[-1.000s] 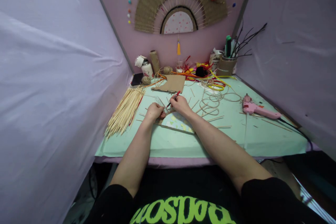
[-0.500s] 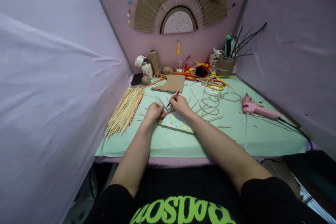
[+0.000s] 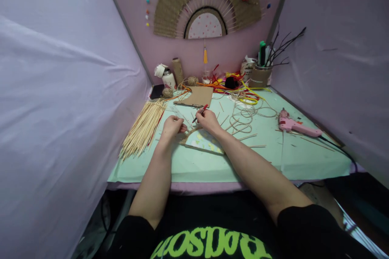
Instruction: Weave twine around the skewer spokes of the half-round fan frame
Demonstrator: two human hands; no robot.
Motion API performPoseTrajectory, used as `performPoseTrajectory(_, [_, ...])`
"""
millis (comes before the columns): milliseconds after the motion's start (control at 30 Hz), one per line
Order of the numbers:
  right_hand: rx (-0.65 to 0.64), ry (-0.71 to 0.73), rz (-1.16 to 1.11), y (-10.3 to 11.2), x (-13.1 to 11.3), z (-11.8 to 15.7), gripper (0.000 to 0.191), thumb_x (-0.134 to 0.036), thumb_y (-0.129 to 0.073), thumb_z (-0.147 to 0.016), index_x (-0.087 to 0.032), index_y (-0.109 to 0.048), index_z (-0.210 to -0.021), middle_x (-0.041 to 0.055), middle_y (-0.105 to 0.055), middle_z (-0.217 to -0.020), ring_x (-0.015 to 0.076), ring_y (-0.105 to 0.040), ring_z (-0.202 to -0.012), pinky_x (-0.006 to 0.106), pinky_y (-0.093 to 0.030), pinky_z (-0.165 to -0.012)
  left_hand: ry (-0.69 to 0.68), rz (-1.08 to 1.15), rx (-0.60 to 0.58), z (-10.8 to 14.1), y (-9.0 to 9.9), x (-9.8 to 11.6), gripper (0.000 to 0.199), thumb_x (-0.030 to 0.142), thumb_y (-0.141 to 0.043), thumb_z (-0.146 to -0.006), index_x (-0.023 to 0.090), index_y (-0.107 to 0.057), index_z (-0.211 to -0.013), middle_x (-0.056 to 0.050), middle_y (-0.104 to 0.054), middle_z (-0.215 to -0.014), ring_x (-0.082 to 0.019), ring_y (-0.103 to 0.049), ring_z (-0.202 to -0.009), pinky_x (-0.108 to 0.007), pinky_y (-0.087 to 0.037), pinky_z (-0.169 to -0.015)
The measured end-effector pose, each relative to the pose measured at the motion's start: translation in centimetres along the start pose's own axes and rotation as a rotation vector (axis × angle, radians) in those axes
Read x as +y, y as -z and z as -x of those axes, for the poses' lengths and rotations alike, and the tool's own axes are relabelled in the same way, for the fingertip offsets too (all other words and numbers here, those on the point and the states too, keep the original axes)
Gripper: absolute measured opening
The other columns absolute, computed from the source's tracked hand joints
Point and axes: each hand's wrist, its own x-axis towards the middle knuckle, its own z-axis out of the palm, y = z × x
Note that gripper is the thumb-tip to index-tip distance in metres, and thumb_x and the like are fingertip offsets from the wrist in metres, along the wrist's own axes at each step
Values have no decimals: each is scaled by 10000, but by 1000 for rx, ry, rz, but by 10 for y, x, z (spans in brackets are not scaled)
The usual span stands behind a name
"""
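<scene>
My right hand point(image 3: 208, 120) is closed around a pen point(image 3: 195, 120) with a red end and a dark tip, which points down and left. To its left, my left hand point(image 3: 174, 126) is closed on what looks like a clear ruler point(image 3: 176, 110), its see-through strip slanting up past the fingers. Below both hands lies a half-round cardboard piece point(image 3: 204, 141) with a pale, yellow-patterned face. Thin sticks point(image 3: 225, 120) fan out around its curved edge. Part of the piece is hidden by my right forearm.
A pile of thin sticks point(image 3: 142, 129) lies at the left. Cut cardboard point(image 3: 199, 96) and loose twine point(image 3: 243, 119) lie beyond my hands. A pink glue gun point(image 3: 299, 126) with its cord is at the right. Bottle point(image 3: 169, 79), phone point(image 3: 157, 92) and pen holder point(image 3: 260, 76) stand along the back.
My left hand has shifted slightly left and up, away from the half-round piece, and the clear ruler has moved with it. My right hand still holds the pen in nearly the same place.
</scene>
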Motion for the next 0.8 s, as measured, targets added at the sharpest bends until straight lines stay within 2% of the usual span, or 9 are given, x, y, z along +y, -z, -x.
performPoseTrajectory(133, [-10, 38, -65, 1, -1, 1, 277, -246, -445, -851, -143, -648, -692, 58, -684, -665, 145, -626, -663, 219, -426, -644, -50, 39, 20, 6, 10, 1, 114, 158, -569, -813, 170, -459, -785, -23, -645, -572, -95, -592, -446, -191, -470, -491])
performPoseTrajectory(300, [-152, 115, -158, 12, -5, 3, 265, -274, -408, -914, -179, -627, -1028, 0, -678, -692, 101, -586, -585, 195, -431, -611, -14, 39, 63, 16, 12, -8, 117, 163, -549, -836, 170, -437, -802, -10, -637, -563, -81, -571, -426, -186, -462, -478])
performPoseTrajectory(367, [-259, 164, -67, 22, -6, 6, 246, -258, -422, -914, -195, -615, -1053, 9, -689, -752, 106, -593, -616, 202, -429, -621, -16, 38, 57, 17, 11, -12, 122, 164, -550, -839, 171, -433, -805, -7, -633, -562, -81, -566, -421, -192, -466, -473])
performPoseTrajectory(433, [-370, 238, 130, 34, -8, 11, 183, -269, -555, -848, -205, -620, -1006, 31, -697, -872, 139, -620, -756, 221, -430, -679, -31, 26, 33, 17, 9, -15, 128, 173, -558, -838, 173, -434, -807, -7, -633, -565, -83, -565, -418, -193, -464, -463])
performPoseTrajectory(467, [-432, 260, 241, 39, -8, 13, 234, -298, -645, -786, -211, -616, -1001, 41, -691, -929, 165, -620, -826, 233, -428, -701, -35, 17, 24, 17, 8, -16, 131, 175, -562, -837, 174, -435, -807, -7, -633, -566, -85, -565, -418, -192, -462, -459])
performPoseTrajectory(533, [-555, 257, 414, 45, -9, 19, 477, -367, -783, -638, -223, -590, -1049, 60, -666, -1010, 215, -605, -917, 255, -431, -716, -42, 11, 17, 17, 7, -17, 133, 172, -565, -836, 176, -435, -808, -7, -633, -566, -86, -567, -417, -189, -461, -454])
performPoseTrajectory(600, [-641, 247, 488, 46, -10, 24, 650, -409, -837, -544, -228, -555, -1102, 74, -637, -1067, 243, -589, -980, 270, -440, -742, -41, 15, 22, 17, 7, -17, 131, 162, -556, -841, 178, -431, -807, -7, -632, -560, -87, -567, -414, -189, -464, -455])
performPoseTrajectory(700, [-657, 278, 526, 42, -13, 30, 683, -433, -842, -532, -222, -534, -1104, 91, -595, -1131, 264, -549, -1085, 290, -441, -821, -33, 11, 36, 16, 6, -18, 136, 161, -557, -843, 181, -428, -809, -7, -631, -549, -97, -582, -423, -201, -481, -470])
performPoseTrajectory(800, [-656, 245, 578, 39, -15, 33, 675, -490, -818, -561, -213, -522, -1100, 107, -589, -1121, 279, -557, -1070, 313, -451, -808, -23, -11, 40, 14, 5, -21, 158, 173, -596, -821, 181, -438, -835, -3, -634, -551, -113, -599, -433, -219, -497, -489])
